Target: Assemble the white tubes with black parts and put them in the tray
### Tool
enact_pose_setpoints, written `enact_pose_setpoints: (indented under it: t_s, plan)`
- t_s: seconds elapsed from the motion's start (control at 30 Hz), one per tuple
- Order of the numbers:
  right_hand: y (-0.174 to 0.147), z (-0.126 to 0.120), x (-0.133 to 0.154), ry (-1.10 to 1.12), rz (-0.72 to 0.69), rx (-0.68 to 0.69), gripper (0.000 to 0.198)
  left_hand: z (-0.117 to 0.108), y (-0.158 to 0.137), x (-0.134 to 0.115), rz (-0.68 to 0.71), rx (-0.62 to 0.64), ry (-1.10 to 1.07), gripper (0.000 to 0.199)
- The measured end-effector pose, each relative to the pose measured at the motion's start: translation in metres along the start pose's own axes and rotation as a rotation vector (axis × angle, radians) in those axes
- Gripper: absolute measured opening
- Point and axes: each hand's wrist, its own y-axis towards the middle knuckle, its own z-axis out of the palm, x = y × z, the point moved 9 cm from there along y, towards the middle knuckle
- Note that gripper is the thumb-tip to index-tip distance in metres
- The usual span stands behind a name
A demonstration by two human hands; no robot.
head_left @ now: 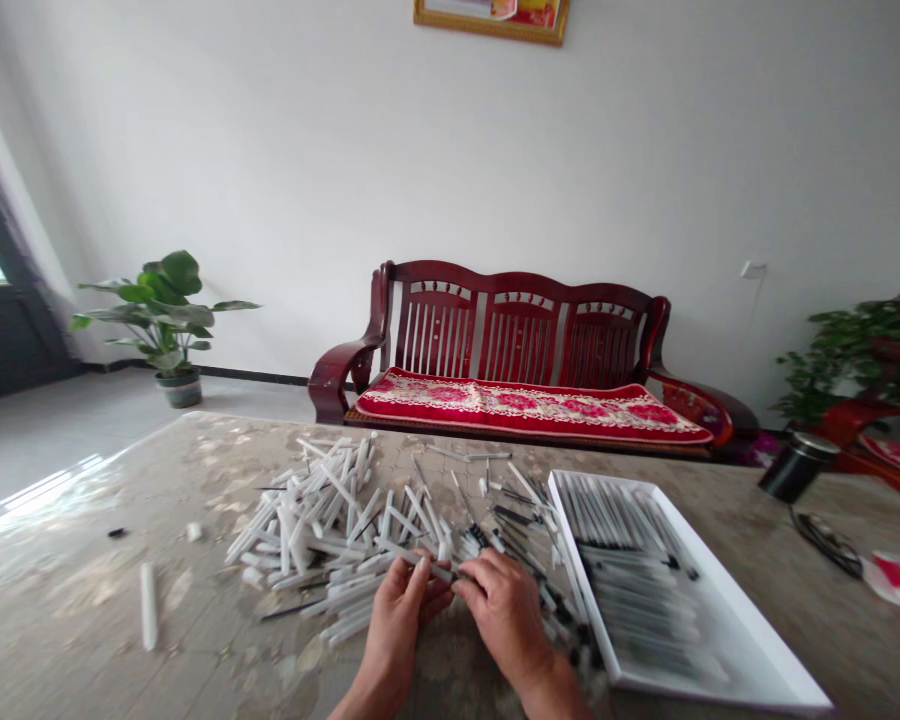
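My left hand [405, 610] is closed around a translucent white pen barrel [441, 572] just above the near edge of a pile. My right hand [501, 608] pinches the right end of that same barrel, and a small dark part shows between the two hands. Beyond them lies a heap of loose white pen tubes [330, 500]. Thin refills and black pen parts [514, 515] are scattered to the right of the heap. A white tray [727, 590] stands right of my hands, with rows of pens [615, 510] that have black tips.
A single white tube [148, 605], a small white piece [193, 532] and a black cap [115, 533] lie on the left of the patterned tabletop [240, 670]. At the right are a black cylinder [799, 466] and a dark cable [825, 540]. A wooden bench [517, 330] stands behind.
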Motion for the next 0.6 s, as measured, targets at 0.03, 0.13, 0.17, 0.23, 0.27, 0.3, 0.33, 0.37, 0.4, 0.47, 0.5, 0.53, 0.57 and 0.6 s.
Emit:
enact_pose_setpoints:
  t_s: [0.03, 0.13, 0.17, 0.23, 0.27, 0.3, 0.33, 0.37, 0.4, 0.47, 0.5, 0.53, 0.57, 0.6]
  plan:
    - [0.000, -0.003, -0.002, 0.003, 0.020, -0.026, 0.003, 0.000, -0.001, 0.001, -0.021, -0.011, -0.033, 0.046]
    - [-0.001, -0.009, -0.008, 0.069, 0.047, -0.097, 0.018, 0.000, -0.002, 0.003, -0.053, -0.039, -0.100, 0.046]
    - [-0.001, -0.011, -0.010, 0.111, 0.044, -0.124, 0.022, 0.000, -0.002, 0.002, -0.054, -0.040, -0.107, 0.046]
    - [-0.003, -0.012, -0.011, 0.203, 0.035, -0.177, 0.027, 0.001, -0.002, 0.001, -0.045, -0.031, -0.104, 0.046]
    - [-0.004, -0.011, -0.010, 0.246, 0.029, -0.191, 0.029, 0.002, -0.003, 0.000, -0.040, -0.019, -0.097, 0.045]
    - [-0.005, -0.009, -0.008, 0.285, 0.022, -0.191, 0.031, 0.004, -0.003, 0.000, -0.037, -0.001, -0.087, 0.044]
    - [-0.006, -0.006, -0.004, 0.323, 0.011, -0.175, 0.033, 0.007, -0.004, 0.001, -0.033, 0.026, -0.071, 0.042]
    - [-0.007, -0.003, 0.002, 0.358, -0.003, -0.150, 0.034, 0.011, -0.005, 0.001, -0.026, 0.061, -0.047, 0.039]
    - [-0.008, -0.001, 0.008, 0.389, -0.019, -0.123, 0.035, 0.015, -0.007, 0.002, -0.013, 0.097, -0.017, 0.037]
    - [-0.011, 0.002, 0.023, 0.427, -0.063, -0.073, 0.040, 0.022, -0.010, 0.002, 0.025, 0.153, 0.053, 0.036]
    - [-0.012, 0.002, 0.031, 0.434, -0.091, -0.049, 0.042, 0.024, -0.012, 0.002, 0.046, 0.171, 0.082, 0.036]
    - [-0.013, 0.002, 0.037, 0.436, -0.120, -0.029, 0.045, 0.026, -0.013, 0.001, 0.062, 0.183, 0.098, 0.037]
    - [-0.013, 0.002, 0.042, 0.436, -0.144, -0.012, 0.047, 0.028, -0.014, 0.001, 0.070, 0.191, 0.101, 0.037]
    - [-0.013, 0.002, 0.044, 0.438, -0.159, 0.003, 0.048, 0.028, -0.015, 0.001, 0.067, 0.196, 0.090, 0.038]
